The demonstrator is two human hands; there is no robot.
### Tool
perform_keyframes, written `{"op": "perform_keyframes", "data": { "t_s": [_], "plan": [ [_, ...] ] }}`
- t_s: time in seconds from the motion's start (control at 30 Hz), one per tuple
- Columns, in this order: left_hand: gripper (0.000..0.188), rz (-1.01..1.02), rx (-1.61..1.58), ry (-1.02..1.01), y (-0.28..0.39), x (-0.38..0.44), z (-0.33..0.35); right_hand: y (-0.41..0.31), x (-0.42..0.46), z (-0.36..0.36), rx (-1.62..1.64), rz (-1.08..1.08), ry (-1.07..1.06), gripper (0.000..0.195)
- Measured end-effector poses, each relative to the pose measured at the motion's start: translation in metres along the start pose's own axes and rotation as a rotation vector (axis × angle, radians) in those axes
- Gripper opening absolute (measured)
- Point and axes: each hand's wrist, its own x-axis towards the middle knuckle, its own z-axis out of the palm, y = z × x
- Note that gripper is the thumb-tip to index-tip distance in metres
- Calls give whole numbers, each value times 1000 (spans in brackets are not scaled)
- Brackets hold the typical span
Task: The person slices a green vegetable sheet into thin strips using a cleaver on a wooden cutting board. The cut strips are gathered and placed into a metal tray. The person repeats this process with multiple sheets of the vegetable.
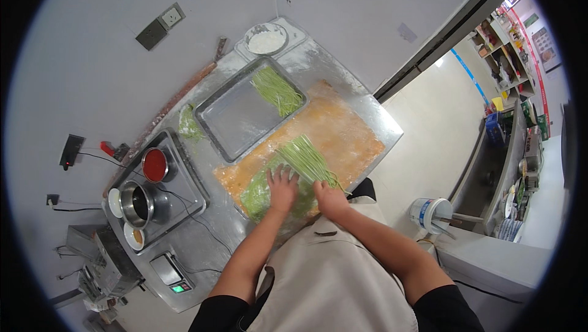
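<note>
A floured wooden board (349,120) lies on the metal table before me. My left hand (282,188) rests with its fingers apart on a flour-dusted sheet of green dough (257,194). Just right of it, my right hand (330,198) is closed at the near end of a row of cut green noodles (305,155); it appears to grip a knife handle, with a blade partly visible along the noodles. Behind the board, a metal tray (229,116) holds a bundle of green noodles (277,91). A green floury lump (188,123) sits left of that tray.
A bowl of white flour (265,41) stands at the back corner. On the left, another tray (200,185) bears a bowl of red sauce (155,165), a steel pot (136,205) and small white dishes. A digital scale (167,270) with a cable sits nearer. A white bucket (429,215) stands at right.
</note>
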Motion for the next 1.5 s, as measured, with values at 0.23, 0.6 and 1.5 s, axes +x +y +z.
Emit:
{"op": "perform_keyframes", "data": {
  "t_s": [0.23,0.6,1.5],
  "plan": [
    [46,-7,-10,-1,5,5,-7,7,-3,-15,-10,12,57,23],
    [44,-10,-82,3,7,3,-13,4,-7,-13,-78,-70,67,18],
    [43,-18,-4,14,7,0,-9,14,-3,-5,-15,-3,26,28]
  ]
}}
